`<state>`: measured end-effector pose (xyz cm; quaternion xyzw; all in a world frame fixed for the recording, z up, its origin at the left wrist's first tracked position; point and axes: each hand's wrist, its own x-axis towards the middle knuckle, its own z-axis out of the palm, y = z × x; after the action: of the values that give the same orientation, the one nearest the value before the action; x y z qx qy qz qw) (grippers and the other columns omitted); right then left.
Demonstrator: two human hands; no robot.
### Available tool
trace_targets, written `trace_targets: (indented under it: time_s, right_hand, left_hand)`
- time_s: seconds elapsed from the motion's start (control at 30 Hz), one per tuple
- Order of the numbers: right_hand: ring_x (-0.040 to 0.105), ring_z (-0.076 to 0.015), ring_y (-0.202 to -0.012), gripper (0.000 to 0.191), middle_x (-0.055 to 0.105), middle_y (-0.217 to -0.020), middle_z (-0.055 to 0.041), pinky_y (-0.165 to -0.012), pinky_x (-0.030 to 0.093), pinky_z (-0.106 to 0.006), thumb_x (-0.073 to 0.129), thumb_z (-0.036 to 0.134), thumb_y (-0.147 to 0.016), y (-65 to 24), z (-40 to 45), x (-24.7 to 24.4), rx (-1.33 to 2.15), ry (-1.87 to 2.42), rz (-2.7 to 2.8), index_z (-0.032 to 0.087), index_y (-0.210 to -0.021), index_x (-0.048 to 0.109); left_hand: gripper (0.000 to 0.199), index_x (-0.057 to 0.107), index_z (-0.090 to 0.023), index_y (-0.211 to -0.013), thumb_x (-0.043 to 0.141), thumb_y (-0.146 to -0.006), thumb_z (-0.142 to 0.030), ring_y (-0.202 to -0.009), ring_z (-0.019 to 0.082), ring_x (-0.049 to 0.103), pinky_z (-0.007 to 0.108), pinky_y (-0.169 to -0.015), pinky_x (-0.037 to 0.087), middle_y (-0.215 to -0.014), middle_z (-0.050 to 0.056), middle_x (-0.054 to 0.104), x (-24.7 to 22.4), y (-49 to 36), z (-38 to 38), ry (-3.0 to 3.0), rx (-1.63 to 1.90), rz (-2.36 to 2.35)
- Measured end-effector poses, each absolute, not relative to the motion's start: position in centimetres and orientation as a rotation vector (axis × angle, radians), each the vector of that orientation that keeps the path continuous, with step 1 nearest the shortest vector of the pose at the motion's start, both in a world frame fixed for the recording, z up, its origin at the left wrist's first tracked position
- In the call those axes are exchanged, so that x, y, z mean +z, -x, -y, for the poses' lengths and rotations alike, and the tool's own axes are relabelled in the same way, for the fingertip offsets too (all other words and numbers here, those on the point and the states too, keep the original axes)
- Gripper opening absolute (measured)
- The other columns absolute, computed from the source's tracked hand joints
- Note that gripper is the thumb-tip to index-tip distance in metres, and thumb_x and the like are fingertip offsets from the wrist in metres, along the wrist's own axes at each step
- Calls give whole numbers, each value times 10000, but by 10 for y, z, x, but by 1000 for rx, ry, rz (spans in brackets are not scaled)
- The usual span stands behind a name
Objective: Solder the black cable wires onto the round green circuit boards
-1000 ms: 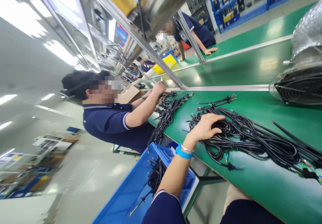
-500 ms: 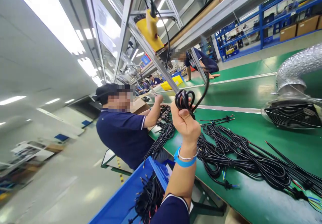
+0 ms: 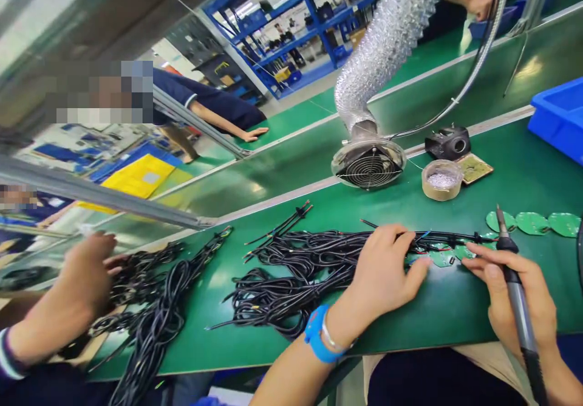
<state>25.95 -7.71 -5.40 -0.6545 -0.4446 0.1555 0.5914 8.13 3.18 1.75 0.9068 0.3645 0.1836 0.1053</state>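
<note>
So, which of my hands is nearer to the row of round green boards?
Right: the right hand, holding a soldering iron, is just in front of the green boards. The left hand is farther left, at the black cables.

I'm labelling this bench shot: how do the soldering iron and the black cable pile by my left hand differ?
The soldering iron is held in your right hand; the cable pile lies on the table. The iron is straight, the pile looped. Both have black parts.
</note>
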Motion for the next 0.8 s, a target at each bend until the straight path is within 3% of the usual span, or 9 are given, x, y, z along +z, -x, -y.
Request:
trace_targets:
  time_s: [0.1,0.2,0.37,0.57,0.8]
  right_hand:
    - [717,-203,-904,273,703,-1083,-81,-838,611,-356,538,363,-973,-259,79,-48,375,1571,1041,198,-1182,597]
    - [719,-190,-892,272,707,-1086,-64,-815,617,-316,597,332,-940,-258,79,-48,355,1571,1070,218,-1187,591]
    - [697,-184,-931,320,662,-1159,-82,-804,624,-326,637,254,-911,-250,67,-42,474,1369,1048,228,-1219,553]
    - [661,-132,-796,264,668,-947,-19,-764,584,-267,683,163,-856,-245,59,-26,282,1302,1126,233,-1093,589]
    - [655,-140,-775,225,669,-924,-17,-714,574,-264,635,155,-883,-247,57,-28,282,1264,1171,244,-1083,583]
  left_hand:
    - [244,700,-107,-982,674,-860,-317,-978,293,604,442,-885,515,-1030,137,670,18,-109,-40,-2698,301,-1145]
    - [80,705,-142,-902,651,-877,-196,-889,236,629,372,-835,515,-922,82,694,23,-112,-44,-2576,343,-1062]
    - [118,755,-185,-857,649,-888,-144,-777,140,666,232,-754,498,-850,14,742,41,-108,-32,-2217,480,-814]
    - [125,789,-189,-839,673,-855,-147,-714,153,650,237,-667,462,-790,27,734,45,-123,-24,-2034,328,-908]
    - [120,740,-173,-863,719,-781,-259,-652,143,595,239,-600,443,-773,25,691,47,-114,-32,-1851,340,-892]
